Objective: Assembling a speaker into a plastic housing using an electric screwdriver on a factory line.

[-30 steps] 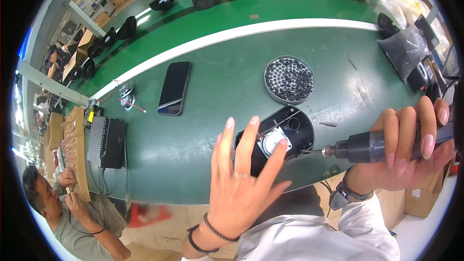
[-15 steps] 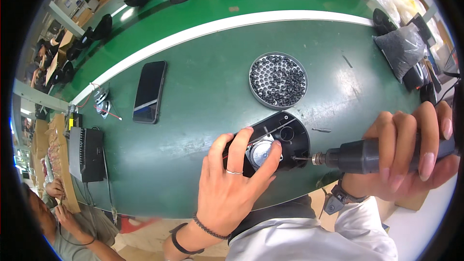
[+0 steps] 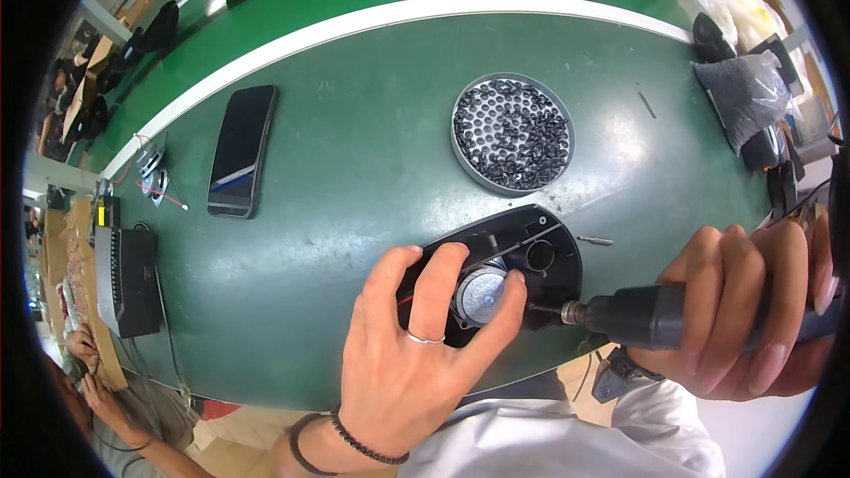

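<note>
My left hand (image 3: pixel 416 345) lies over a black plastic housing (image 3: pixel 563 270) near the bench's front edge, its fingers bent around the housing and a round silver speaker (image 3: pixel 483 296) seated inside. The thumb presses beside the speaker's rim. In my right hand (image 3: pixel 753 327) is a dark electric screwdriver (image 3: pixel 642 315), held level from the right with the fingers wrapped around its body. Its bit points left into the housing's near right corner, close to my left thumb. The bit's very tip and any screw under it are hard to make out.
Behind the housing stands a round tray (image 3: pixel 513 191) of small black screws. A loose screwdriver bit (image 3: pixel 595 240) lies right of the housing. A phone (image 3: pixel 243 150), a wired speaker (image 3: pixel 154 179) and a black box (image 3: pixel 128 283) are at left. A bag (image 3: pixel 744 93) sits far right; another person works lower left.
The view has shifted slightly, so the bench things sit differently in the picture. My left hand still holds the housing, and the screwdriver bit stays at the same corner.
</note>
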A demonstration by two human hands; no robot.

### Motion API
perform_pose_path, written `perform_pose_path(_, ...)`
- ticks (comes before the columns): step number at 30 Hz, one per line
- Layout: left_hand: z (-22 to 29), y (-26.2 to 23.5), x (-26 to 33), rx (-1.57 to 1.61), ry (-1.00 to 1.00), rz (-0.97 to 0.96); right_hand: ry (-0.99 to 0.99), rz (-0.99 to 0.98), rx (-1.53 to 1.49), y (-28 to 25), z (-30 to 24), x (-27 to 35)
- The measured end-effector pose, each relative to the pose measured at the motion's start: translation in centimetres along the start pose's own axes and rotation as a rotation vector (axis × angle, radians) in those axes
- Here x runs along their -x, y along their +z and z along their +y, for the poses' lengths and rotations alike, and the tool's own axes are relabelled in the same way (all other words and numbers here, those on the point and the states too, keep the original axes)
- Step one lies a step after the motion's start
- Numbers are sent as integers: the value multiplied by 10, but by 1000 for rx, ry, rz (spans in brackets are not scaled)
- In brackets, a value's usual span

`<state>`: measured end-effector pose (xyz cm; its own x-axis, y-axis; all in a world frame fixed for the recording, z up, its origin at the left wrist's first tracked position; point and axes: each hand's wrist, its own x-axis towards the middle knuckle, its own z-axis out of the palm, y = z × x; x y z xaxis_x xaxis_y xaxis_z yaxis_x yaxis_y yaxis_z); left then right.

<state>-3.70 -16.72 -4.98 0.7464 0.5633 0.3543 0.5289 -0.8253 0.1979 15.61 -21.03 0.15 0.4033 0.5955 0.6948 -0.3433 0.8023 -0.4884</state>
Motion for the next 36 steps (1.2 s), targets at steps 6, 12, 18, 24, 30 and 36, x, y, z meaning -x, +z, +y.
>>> perform_pose_path(6,-3,0,-2,-11,30,-25,27,-31,18,-8,7,5)
perform_pose_path(12,0,1,-1,3,10,-16,33,-34,23,-11,8,8)
perform_pose_path(18,2,3,-3,13,-15,0,77,-36,50,-10,7,8)
perform_pose_path(24,3,-1,-8,-31,-1,12,105,-28,62,-10,11,12)
perform_pose_path(30,0,7,-3,-57,11,48,97,-20,42,-8,16,16)
perform_pose_path(36,2,8,-3,-71,30,83,262,-86,139,-6,7,14)
